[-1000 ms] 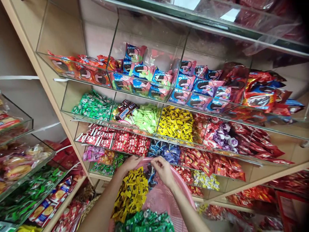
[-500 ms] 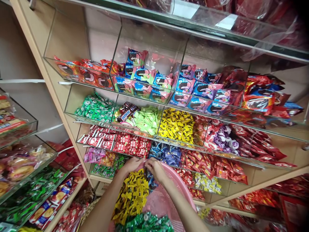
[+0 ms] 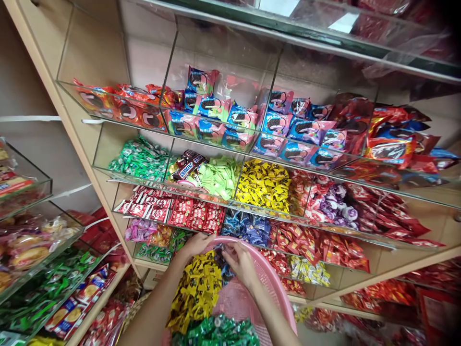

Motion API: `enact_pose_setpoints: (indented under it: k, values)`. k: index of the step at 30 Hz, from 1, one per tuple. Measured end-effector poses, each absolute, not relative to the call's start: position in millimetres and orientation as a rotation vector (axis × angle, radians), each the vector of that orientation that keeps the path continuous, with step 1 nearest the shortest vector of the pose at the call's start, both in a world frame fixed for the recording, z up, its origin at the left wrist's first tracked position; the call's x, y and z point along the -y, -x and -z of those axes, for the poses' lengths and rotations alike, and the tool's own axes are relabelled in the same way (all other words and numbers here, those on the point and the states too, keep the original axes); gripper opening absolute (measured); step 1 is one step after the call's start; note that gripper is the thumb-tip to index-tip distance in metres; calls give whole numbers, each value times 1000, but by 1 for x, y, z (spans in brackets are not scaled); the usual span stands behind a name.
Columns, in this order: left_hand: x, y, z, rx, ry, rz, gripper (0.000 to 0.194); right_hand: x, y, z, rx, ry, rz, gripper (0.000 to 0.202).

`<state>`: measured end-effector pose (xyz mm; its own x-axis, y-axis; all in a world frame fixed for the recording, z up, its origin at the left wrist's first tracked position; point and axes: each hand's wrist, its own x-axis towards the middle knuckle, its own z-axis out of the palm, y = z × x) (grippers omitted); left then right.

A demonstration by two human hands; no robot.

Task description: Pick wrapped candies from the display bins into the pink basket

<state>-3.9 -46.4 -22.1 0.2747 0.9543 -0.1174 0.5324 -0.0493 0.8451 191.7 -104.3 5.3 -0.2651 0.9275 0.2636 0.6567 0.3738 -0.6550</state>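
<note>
A pink mesh plastic basket (image 3: pixel 283 293) is below the shelves in front of me. Inside it are yellow-wrapped candies (image 3: pixel 200 288) on the left, green-wrapped candies (image 3: pixel 219 331) at the near side and a few dark blue-wrapped candies (image 3: pixel 226 273) toward the far side. My left hand (image 3: pixel 196 246) is closed on the basket's far left rim. Over the dark blue candies, just inside the far rim, my right hand (image 3: pixel 240 262) has its fingers bent and drawn together. Whatever lies between those fingertips is hidden.
Clear-fronted shelf bins hold yellow candies (image 3: pixel 264 185), green candies (image 3: pixel 140 161), blue candies (image 3: pixel 250 228) and red packets (image 3: pixel 196 214). Cookie packs (image 3: pixel 212 115) fill the shelf above. A wooden side panel (image 3: pixel 68 129) stands left, beside another rack of snacks (image 3: pixel 36 245).
My right hand has moved slightly right and down from the far rim, into the basket over the dark blue candies. My left hand stays at the rim. The camera view has shifted a little.
</note>
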Motion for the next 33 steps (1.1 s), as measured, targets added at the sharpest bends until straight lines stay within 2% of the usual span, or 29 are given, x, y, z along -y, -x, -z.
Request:
enact_pose_setpoints:
  k: [4,12,19,25,29,33]
  values:
    - [46,3,21,-1384,-1703,-615,59,106,-193,8,2123,1370,-570,49]
    - [48,3,16,-1397,-1700,-613,58,105,-191,19,2130,1353,-626,41]
    - [48,3,15,-1393,-1674,-598,60,99,-194,-17,1979,1315,-516,29]
    - [51,3,11,-1407,-1611,-598,61,64,-230,-30,1798,1626,-266,23]
    - [51,3,14,-1378,-1595,-634,60,48,-240,-18,1770,1830,-338,20]
    - [50,2,15,-1381,-1576,-644,58,41,-234,-10,1703,1858,-381,16]
